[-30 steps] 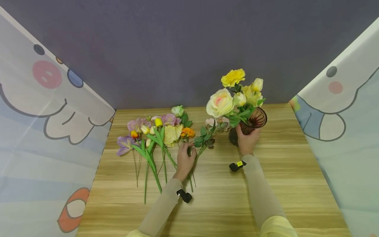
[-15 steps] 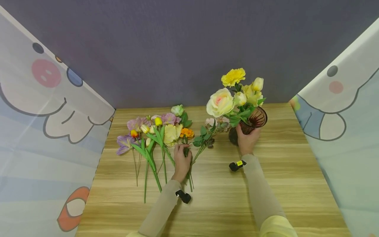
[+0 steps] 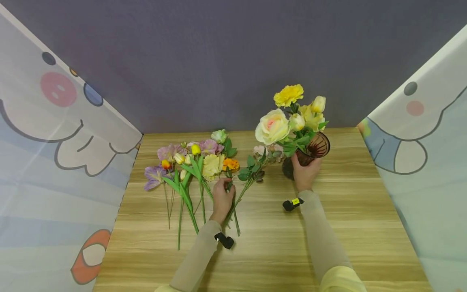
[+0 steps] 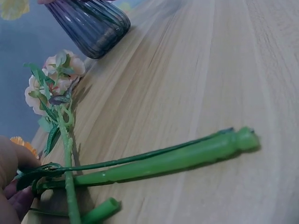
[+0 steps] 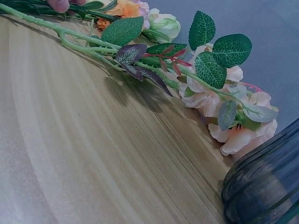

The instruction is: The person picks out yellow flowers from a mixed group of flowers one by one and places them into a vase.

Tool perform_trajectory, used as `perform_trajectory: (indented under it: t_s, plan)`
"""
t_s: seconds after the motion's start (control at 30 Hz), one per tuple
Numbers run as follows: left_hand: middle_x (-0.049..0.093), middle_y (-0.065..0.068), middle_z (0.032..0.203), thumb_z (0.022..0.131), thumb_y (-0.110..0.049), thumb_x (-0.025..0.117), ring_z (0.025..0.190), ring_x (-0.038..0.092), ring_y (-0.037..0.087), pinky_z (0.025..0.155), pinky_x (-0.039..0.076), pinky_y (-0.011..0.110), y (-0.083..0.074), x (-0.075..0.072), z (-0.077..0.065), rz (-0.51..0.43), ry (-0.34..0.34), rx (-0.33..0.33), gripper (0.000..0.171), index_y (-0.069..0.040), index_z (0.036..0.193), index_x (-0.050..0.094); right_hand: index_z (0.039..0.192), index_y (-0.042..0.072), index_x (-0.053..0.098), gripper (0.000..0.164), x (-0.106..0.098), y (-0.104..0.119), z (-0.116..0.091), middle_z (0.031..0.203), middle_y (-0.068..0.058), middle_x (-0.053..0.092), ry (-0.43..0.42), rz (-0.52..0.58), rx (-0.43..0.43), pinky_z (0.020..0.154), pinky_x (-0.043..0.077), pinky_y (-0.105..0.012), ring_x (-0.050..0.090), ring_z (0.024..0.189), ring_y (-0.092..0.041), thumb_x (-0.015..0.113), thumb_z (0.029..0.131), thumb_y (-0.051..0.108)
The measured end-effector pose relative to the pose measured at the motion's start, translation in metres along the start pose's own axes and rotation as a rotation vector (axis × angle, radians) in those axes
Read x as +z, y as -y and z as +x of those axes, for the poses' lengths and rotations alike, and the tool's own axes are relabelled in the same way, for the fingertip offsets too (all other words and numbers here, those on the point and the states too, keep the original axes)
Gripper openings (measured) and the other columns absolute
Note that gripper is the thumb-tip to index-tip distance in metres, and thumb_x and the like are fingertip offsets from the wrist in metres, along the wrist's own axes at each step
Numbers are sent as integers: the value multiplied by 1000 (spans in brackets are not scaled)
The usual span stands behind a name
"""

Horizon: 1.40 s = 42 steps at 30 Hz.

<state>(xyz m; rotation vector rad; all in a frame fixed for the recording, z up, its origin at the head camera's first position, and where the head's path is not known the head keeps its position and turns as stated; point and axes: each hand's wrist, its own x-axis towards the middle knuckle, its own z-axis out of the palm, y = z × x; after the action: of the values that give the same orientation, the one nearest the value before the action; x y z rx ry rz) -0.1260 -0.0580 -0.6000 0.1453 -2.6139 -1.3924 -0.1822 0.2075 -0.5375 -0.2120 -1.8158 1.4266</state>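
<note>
My left hand [image 3: 223, 199] is low over the tabletop among the loose flowers. Its thumb and fingers pinch the thin, leafy green stem [image 4: 140, 155] of an orange flower [image 3: 230, 164]. Thicker green stems lie alongside and under it. A pale pink rose spray [image 3: 268, 153] lies to the right, its long stem [image 4: 68, 172] crossing over the others near the hand. My right hand [image 3: 305, 172] grips a dark ribbed glass vase [image 3: 316, 147], which is tilted. Out of the vase lean a large cream rose [image 3: 272, 127], a yellow carnation [image 3: 288, 95] and pale yellow tulips [image 3: 318, 104].
More loose flowers lie on the left of the wooden table [image 3: 277, 251]: purple blooms [image 3: 155, 177], tulips with green leaves [image 3: 185, 196], a pale yellow bloom [image 3: 213, 166] and a pale green one [image 3: 219, 136]. A dark wall [image 3: 233, 69] stands behind, printed cloth [image 3: 43, 194] at the sides.
My left hand has moved a little left and toward me, now pinching at the orange flower's stem. The rose spray's lower stem has shifted left. My right hand and the vase stay in place.
</note>
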Motion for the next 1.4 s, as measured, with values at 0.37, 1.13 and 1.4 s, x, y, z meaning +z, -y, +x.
perform_trajectory:
  t_s: [0.37, 1.13, 1.4]
  plan:
    - [64, 9, 93, 92, -6, 68, 81, 59, 21, 68, 52, 35, -1, -3, 2, -34, 32, -61, 18, -4, 110, 67, 132, -1, 53, 60, -2, 4, 1, 126, -21, 57, 9, -6, -2, 105, 40, -39, 54, 119, -32, 78, 79, 10]
    - [67, 10, 91, 90, -3, 69, 80, 63, 21, 69, 54, 32, -5, -9, 15, -124, 16, -58, 16, 0, 106, 65, 147, 16, 45, 73, -33, 12, 13, 142, -4, 37, 307, 57, -6, 114, 26, -42, 35, 132, -22, 79, 82, 13]
    - [70, 13, 97, 92, -5, 69, 88, 66, 27, 76, 56, 33, -30, -20, 27, -261, 5, -56, 27, 0, 118, 62, 134, -14, 45, 47, -39, 18, 17, 126, -29, 53, 425, 81, -70, 101, 35, -24, 50, 116, -11, 55, 92, 5]
